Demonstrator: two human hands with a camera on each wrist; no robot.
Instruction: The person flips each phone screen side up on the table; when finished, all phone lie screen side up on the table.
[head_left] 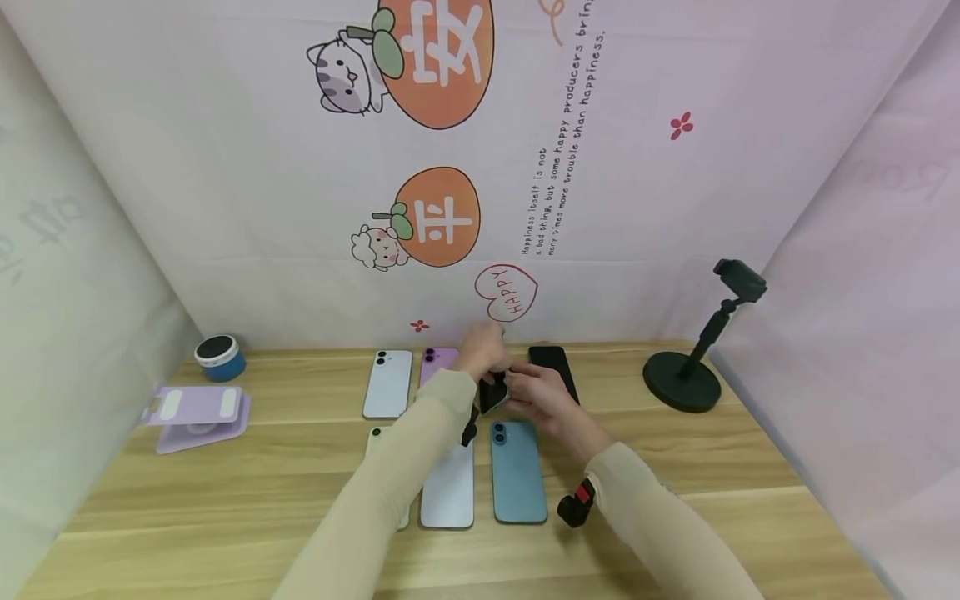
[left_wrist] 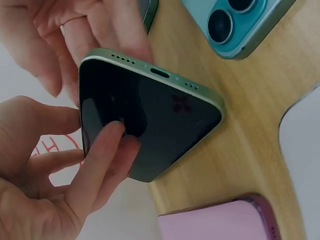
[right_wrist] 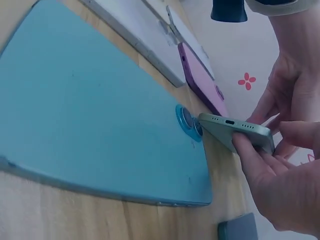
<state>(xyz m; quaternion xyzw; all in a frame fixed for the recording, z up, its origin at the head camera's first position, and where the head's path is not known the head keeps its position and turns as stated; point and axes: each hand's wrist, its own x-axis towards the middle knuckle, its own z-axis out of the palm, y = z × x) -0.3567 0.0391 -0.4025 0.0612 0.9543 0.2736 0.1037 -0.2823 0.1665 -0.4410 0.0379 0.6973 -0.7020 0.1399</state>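
A green-edged phone with a dark screen is held tilted above the tabletop, its charging port end towards the left wrist camera. My left hand pinches it at one edge, with two fingertips across the screen in the left wrist view. My right hand supports the phone's back on nearly straight fingers; its thumb stands apart from the edge. Close by on the table lie a teal phone, a purple phone and a black-faced phone.
A white phone, a silver phone and a mostly hidden cream phone lie at left. Further left are a lilac folding stand and a blue round container. A black stand rises at right, before the printed backdrop.
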